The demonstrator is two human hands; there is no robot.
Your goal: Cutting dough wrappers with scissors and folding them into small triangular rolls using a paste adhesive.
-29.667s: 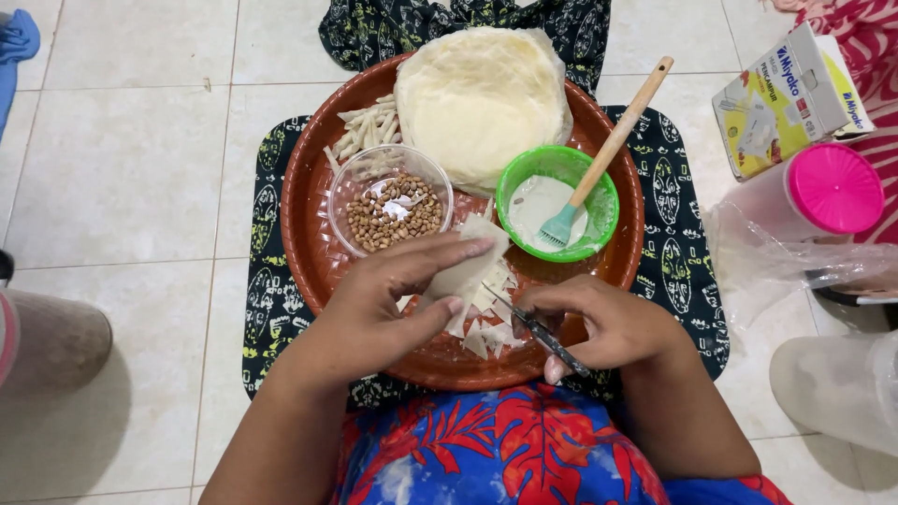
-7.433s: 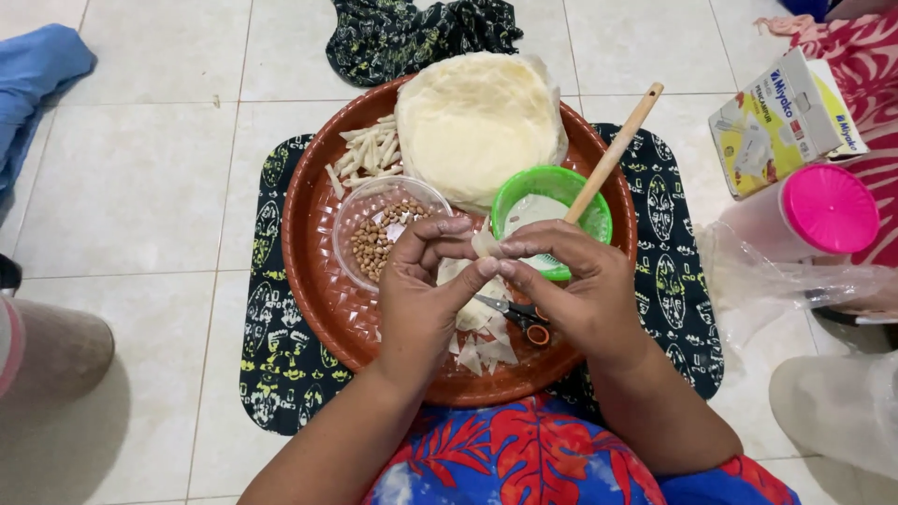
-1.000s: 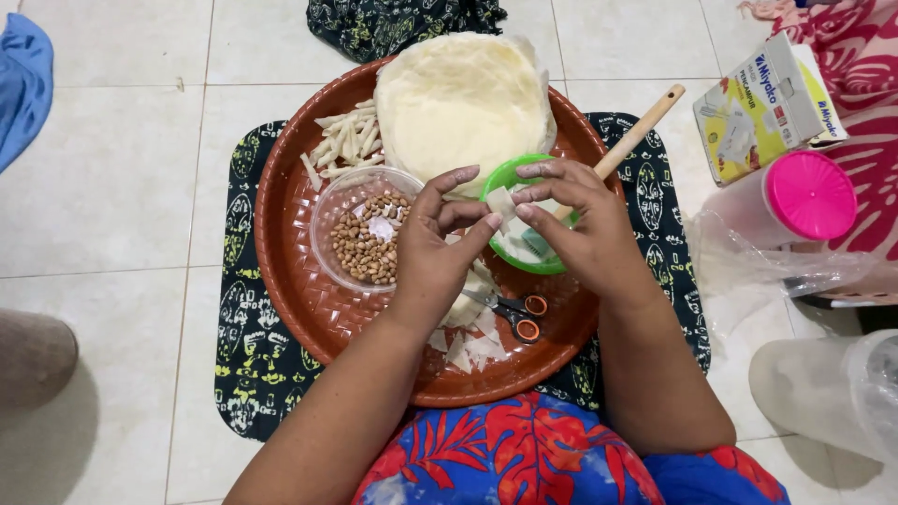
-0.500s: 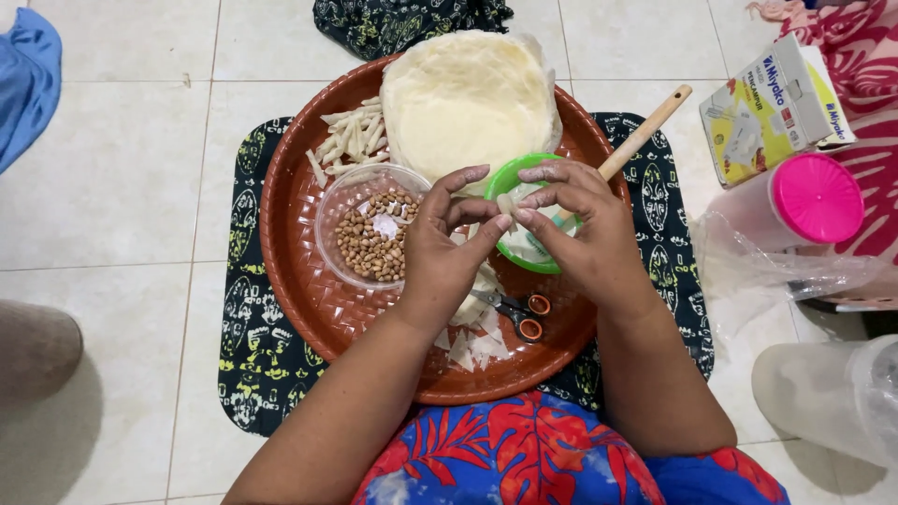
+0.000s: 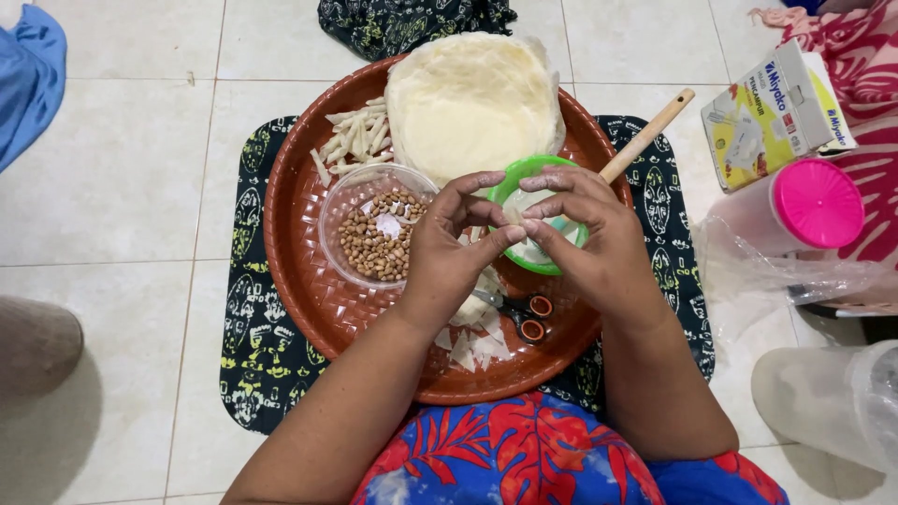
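My left hand (image 5: 449, 248) and my right hand (image 5: 589, 243) meet over the round brown tray (image 5: 299, 271), fingertips pinching a small pale piece of wrapper (image 5: 510, 217) between them. They hover just above a green bowl (image 5: 510, 192) of white paste with a wooden-handled brush (image 5: 650, 136) in it. A clear bowl of peanuts (image 5: 374, 234) sits left of my left hand. A stack of round pale wrappers (image 5: 472, 98) lies at the tray's far side, with several finished thin rolls (image 5: 351, 136) beside it. Small scissors (image 5: 524, 318) and wrapper scraps (image 5: 472, 346) lie under my wrists.
A black patterned cloth (image 5: 253, 327) lies under the tray on the tiled floor. At the right are a yellow-and-white box (image 5: 776, 117), a pink-lidded container (image 5: 814, 201) in clear plastic, and a white tub (image 5: 842, 402). Blue fabric (image 5: 33, 70) lies far left.
Both hands have stayed together over the green bowl, fingers shifting slightly on the small wrapper piece. Half a minute ago they worked lower on the tray, near the scraps.
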